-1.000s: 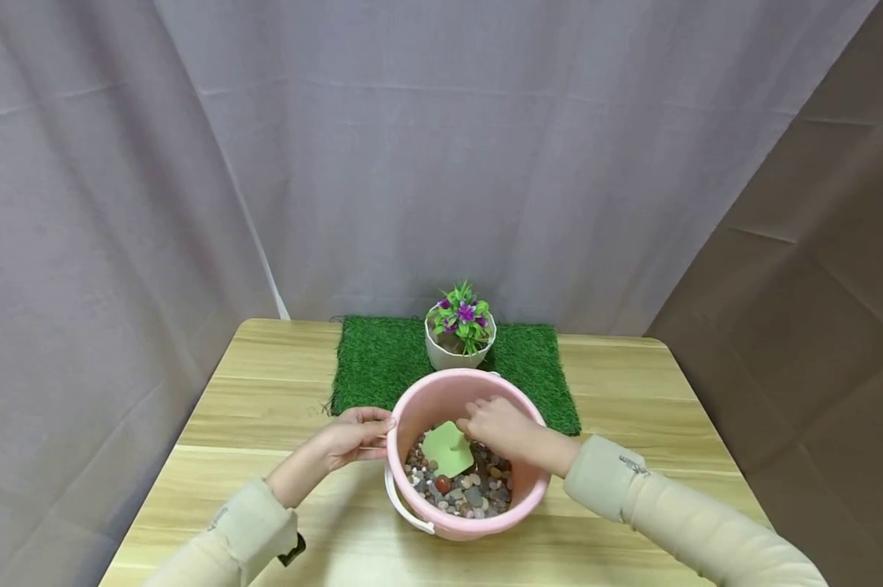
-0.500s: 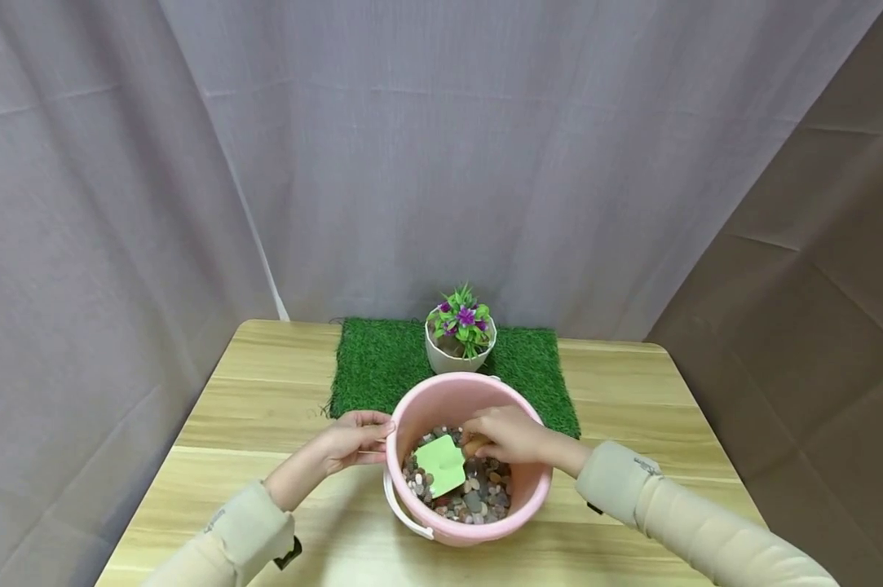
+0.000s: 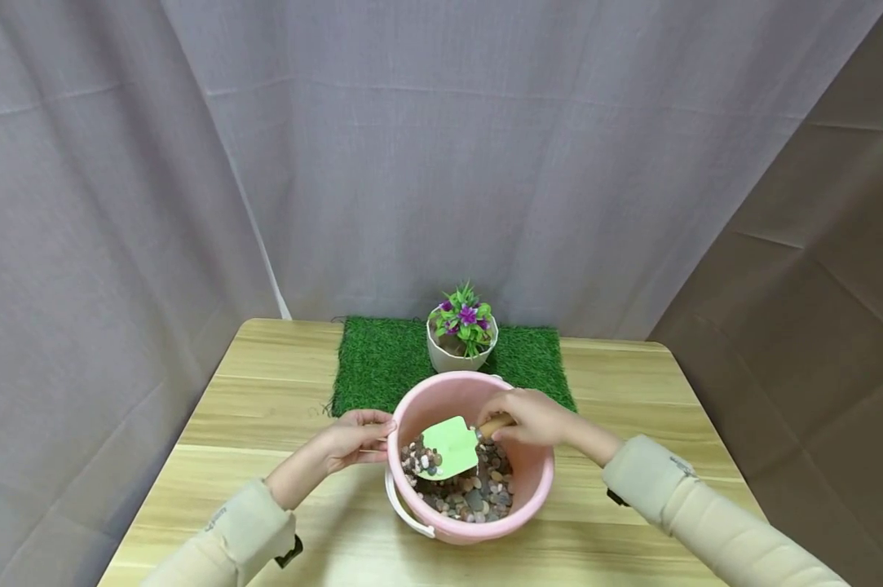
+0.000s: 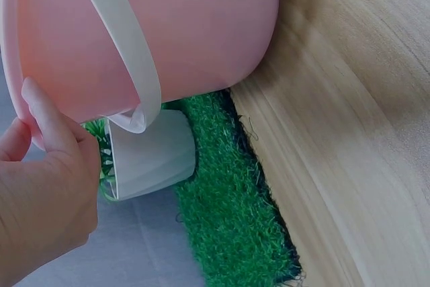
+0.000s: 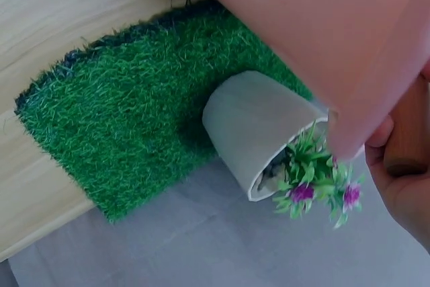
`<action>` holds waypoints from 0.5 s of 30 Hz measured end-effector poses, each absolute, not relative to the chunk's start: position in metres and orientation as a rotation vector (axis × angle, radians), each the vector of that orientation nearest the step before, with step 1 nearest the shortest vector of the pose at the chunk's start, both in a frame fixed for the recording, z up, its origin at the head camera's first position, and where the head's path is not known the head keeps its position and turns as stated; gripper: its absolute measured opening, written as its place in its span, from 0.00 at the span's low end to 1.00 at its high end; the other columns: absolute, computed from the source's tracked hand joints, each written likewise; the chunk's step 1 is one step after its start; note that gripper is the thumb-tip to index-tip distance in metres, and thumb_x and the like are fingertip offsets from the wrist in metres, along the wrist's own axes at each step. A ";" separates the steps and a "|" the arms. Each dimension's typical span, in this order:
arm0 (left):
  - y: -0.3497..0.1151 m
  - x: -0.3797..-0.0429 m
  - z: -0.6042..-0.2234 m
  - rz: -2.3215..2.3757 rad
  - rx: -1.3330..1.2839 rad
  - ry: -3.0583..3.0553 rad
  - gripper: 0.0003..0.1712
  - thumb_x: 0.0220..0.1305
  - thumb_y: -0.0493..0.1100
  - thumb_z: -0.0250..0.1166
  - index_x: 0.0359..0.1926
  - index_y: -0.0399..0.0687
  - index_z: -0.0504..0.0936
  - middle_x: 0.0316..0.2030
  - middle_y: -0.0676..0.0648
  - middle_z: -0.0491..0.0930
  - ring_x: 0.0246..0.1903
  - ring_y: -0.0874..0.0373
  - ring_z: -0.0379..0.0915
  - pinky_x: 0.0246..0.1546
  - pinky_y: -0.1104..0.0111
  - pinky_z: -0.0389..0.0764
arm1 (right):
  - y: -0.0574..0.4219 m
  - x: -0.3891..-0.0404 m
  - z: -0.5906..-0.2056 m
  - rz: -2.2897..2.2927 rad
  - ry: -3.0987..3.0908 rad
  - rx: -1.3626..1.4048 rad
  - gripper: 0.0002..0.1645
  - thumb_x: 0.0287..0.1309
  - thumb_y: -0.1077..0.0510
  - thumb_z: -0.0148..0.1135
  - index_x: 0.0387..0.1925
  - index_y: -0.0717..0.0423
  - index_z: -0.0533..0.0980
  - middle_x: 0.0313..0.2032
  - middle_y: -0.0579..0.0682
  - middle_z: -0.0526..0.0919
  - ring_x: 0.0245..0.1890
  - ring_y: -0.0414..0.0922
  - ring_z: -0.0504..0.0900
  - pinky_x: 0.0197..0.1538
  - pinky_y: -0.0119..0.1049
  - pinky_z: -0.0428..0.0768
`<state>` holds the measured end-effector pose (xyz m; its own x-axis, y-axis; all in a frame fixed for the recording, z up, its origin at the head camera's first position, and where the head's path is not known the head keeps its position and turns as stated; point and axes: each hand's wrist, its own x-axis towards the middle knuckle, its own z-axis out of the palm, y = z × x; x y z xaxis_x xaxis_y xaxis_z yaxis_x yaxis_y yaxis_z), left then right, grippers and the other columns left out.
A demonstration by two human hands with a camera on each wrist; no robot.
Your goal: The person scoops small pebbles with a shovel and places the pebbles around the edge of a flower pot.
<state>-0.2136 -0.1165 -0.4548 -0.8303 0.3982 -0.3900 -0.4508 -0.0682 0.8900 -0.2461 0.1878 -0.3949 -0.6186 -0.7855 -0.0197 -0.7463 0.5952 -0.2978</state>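
Observation:
A pink bucket (image 3: 470, 530) with a white carrying handle (image 4: 131, 38) stands on the table, pebbles (image 3: 478, 499) covering its bottom. My left hand (image 3: 355, 442) pinches the bucket's left rim, thumb on the rim and fingers outside. Inside the bucket, my right hand (image 3: 532, 416) grips the wooden handle (image 3: 496, 425) of a garden trowel with a light green blade (image 3: 452, 447). Several pebbles lie on the blade's left part, which is tilted toward the left wall. In the right wrist view, the end of the wooden handle (image 5: 408, 132) shows in the right hand, and the bucket wall hides the blade.
Behind the bucket, a white flowerpot (image 3: 461, 355) with purple flowers (image 3: 467, 316) stands on a green artificial grass mat (image 3: 378, 367). The wooden table (image 3: 265, 416) ends at grey curtains (image 3: 441, 179) at the back, and a brown cloth (image 3: 808, 285) hangs on the right.
My right hand has moved right and up with the trowel, after gripping lower in the bucket. The blade has risen from the pebbles and now carries some. My left hand has stayed at the rim.

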 end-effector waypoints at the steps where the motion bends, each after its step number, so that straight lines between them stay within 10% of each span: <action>1: -0.116 -0.214 -0.455 1.946 -0.058 1.652 0.17 0.66 0.35 0.56 0.53 0.30 0.68 0.26 0.52 0.78 0.26 0.65 0.78 0.35 0.74 0.88 | 0.189 -0.247 -0.394 -0.406 2.674 -1.286 0.13 0.50 0.59 0.68 0.41 0.50 0.81 0.39 0.44 0.85 0.39 0.41 0.82 0.48 0.40 0.85; 15: -0.117 -0.214 -0.454 1.941 -0.051 1.669 0.16 0.66 0.35 0.57 0.52 0.30 0.69 0.26 0.52 0.77 0.26 0.65 0.77 0.37 0.73 0.88 | 0.207 -0.256 -0.384 -0.583 2.689 -1.219 0.14 0.51 0.61 0.68 0.42 0.53 0.81 0.38 0.47 0.84 0.34 0.38 0.79 0.39 0.30 0.82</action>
